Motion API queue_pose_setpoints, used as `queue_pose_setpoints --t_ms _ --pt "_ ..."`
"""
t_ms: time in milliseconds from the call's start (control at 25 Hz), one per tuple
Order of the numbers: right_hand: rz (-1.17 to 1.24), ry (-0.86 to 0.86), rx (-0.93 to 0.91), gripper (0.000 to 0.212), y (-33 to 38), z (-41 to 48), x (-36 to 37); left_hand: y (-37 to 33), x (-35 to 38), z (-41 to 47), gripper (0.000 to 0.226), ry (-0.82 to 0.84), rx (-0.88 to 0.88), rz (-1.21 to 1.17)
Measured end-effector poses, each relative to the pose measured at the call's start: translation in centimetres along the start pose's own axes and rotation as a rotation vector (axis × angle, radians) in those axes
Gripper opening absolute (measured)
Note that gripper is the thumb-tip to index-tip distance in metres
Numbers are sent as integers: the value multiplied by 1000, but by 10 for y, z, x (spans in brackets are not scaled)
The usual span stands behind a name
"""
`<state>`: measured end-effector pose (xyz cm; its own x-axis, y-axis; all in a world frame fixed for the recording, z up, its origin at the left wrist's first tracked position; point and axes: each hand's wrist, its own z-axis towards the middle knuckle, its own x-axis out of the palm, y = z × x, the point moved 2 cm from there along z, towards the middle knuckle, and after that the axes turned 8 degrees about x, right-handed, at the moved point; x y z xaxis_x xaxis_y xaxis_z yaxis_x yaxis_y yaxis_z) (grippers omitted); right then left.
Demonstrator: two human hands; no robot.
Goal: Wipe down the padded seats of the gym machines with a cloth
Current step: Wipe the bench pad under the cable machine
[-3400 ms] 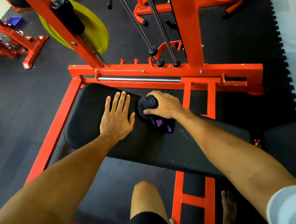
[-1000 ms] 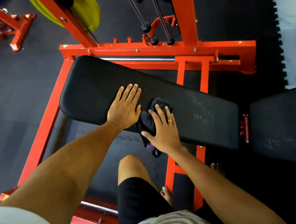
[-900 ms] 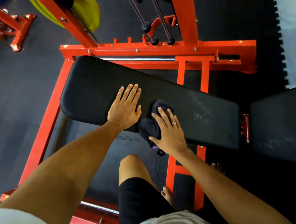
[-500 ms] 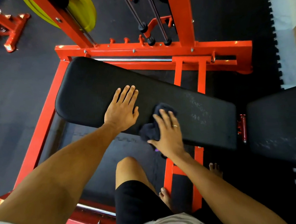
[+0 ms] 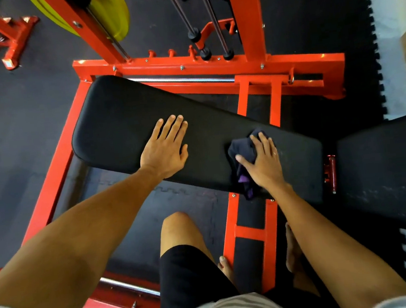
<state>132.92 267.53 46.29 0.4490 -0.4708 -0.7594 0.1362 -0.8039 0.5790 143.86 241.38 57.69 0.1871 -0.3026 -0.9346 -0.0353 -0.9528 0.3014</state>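
Here, dark cloth [image 5: 243, 154], bunched, purple patch showing, lies on right part of black padded seat [image 5: 124, 127], tail hanging over near edge. Right hand [image 5: 263, 162] presses it with straight, spread fingers, no pinch. Best use firm pressure, overlapping strokes toward right end. Left hand [image 5: 165, 150] lies flat, fingers relaxed, bracing seat. Orange frame [image 5: 212, 62] surrounds.

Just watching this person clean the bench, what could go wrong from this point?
1. The bunched dark cloth hangs over the near edge of the long black padded seat under the right hand; it might slip off toward the floor.
2. The flat left hand covers part of the seat, so that patch may get missed.
3. Bare toes sit close to the orange steel frame; a step could stub them.
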Motion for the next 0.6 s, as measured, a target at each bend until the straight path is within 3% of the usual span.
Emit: queue_pose_setpoints --t_ms 120,240,360,440,600 --pt "-16 -33 17 78 47 23 4 -2 0 -2 67 -3 1 5" --pt "-74 -13 -211 74 72 1 17 0 -4 -2 66 -4 -5 2" --pt "-98 32 -371 74 39 -39 18 -1 -5 -3 66 -15 -8 10" --pt "-105 40 -341 71 3 -49 13 -2 -6 -2 66 -24 -13 -3" --pt "-45 9 -46 70 -4 -13 6 0 -3 -2 66 -29 -6 -7"
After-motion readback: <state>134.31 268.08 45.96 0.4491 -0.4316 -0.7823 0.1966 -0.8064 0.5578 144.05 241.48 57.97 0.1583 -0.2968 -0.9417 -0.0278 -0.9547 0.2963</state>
